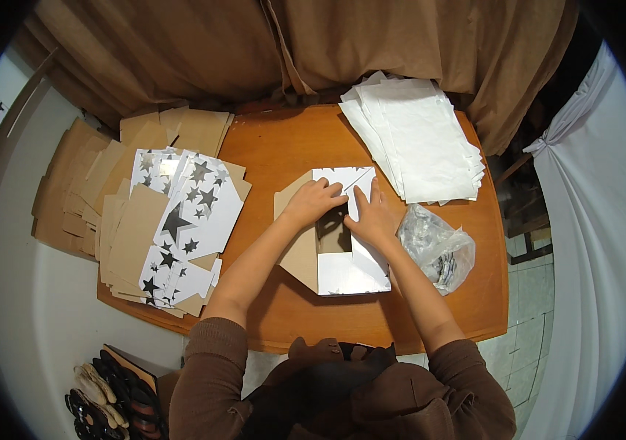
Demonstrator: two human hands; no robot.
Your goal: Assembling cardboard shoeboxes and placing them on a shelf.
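A cardboard box (353,275), white with stars on some faces and plain brown inside, lies partly folded in front of me. Its brown left flap (295,253) sticks out to the side, and a dark opening shows in the middle. My left hand (318,199) is bent over the far end of the box, its fingers curled on the white panel there. On the far right corner, my right hand (373,216) grips the box's edge, thumb on the inner side. The undersides of both hands are hidden.
Flat star-printed box blanks (199,194) overlap brown cardboard sheets (71,183) at the left. White paper sheets (423,139) are stacked at the far right. A clear plastic bag (430,238) with small items stands right of the box. Shoes (118,396) lie lower left, beyond the wooden table (276,147).
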